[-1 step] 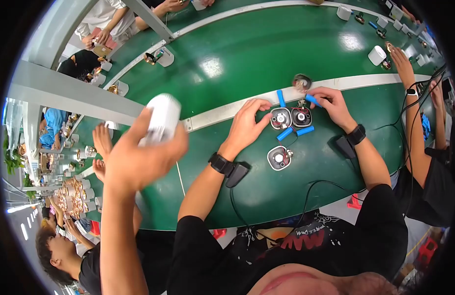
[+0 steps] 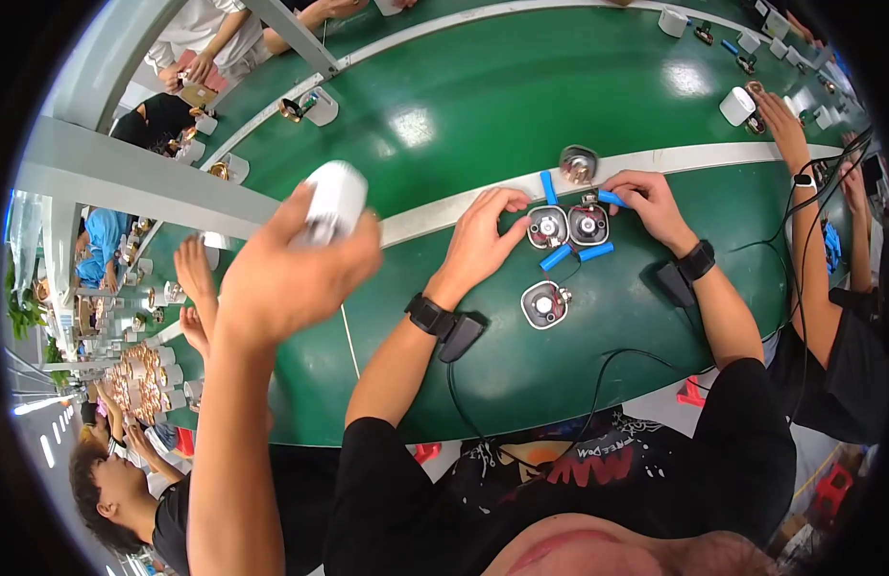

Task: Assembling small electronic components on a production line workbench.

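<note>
My left hand (image 2: 483, 235) rests beside an open speaker unit (image 2: 548, 228), thumb and fingers apart, thumb tip at its left rim. Between the thumb and fingers of my right hand (image 2: 651, 206) is a blue cylindrical battery cell (image 2: 611, 198). A second open speaker unit (image 2: 588, 225) sits against the first, between my hands. Just beyond it, a blurred round part with a coppery inside (image 2: 579, 165) stands at the pale strip. One blue cell (image 2: 548, 188) lies above the pair; two more, a left cell (image 2: 556, 258) and a right cell (image 2: 596, 252), lie below.
Another open speaker unit (image 2: 545, 304) lies nearer me on the green table (image 2: 435, 384). From the left, a co-worker's hand (image 2: 296, 269) holds a white housing (image 2: 336, 202). A pale strip (image 2: 435, 220) edges the green belt. Black cables (image 2: 608, 370) trail from my wrists. A grey post (image 2: 156, 178) stands left.
The co-worker's hand has moved up and slightly right with the white housing. The blurred round part has shifted a little left. My own hands have barely moved.
</note>
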`<control>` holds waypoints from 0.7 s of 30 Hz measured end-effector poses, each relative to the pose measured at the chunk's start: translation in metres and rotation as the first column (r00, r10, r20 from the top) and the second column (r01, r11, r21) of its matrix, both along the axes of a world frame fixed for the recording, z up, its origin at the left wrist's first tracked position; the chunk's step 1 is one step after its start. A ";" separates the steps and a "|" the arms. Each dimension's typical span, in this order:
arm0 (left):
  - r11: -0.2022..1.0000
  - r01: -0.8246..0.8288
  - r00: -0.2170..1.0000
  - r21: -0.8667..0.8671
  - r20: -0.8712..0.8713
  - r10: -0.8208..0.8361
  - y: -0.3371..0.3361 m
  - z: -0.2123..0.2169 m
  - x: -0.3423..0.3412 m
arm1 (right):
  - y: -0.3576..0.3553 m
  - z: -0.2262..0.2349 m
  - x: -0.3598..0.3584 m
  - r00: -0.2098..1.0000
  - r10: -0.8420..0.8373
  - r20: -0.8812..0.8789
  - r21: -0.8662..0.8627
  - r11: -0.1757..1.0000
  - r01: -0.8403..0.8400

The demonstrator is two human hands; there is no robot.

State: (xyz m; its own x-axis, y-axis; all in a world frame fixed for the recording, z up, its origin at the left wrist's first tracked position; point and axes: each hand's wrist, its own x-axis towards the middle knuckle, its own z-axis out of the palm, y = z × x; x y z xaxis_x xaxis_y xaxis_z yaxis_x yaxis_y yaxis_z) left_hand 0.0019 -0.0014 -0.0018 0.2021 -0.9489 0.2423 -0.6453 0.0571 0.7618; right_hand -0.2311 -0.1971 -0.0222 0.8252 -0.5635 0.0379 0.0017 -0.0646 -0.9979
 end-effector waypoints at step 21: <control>1.000 -0.003 0.999 -0.015 -0.049 0.002 -0.006 -0.005 -0.023 | 0.001 0.015 -0.014 0.995 0.055 -0.080 -0.599 0.796 -0.092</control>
State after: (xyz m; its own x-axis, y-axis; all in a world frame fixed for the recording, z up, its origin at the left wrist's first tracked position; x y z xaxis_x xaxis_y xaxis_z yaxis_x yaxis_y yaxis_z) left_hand -0.0215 -0.0072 -0.0066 0.2163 -0.9446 0.2468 -0.6076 0.0677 0.7914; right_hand -0.2449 -0.1958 -0.0073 0.8745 -0.3799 0.3016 -0.0228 -0.6532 -0.7568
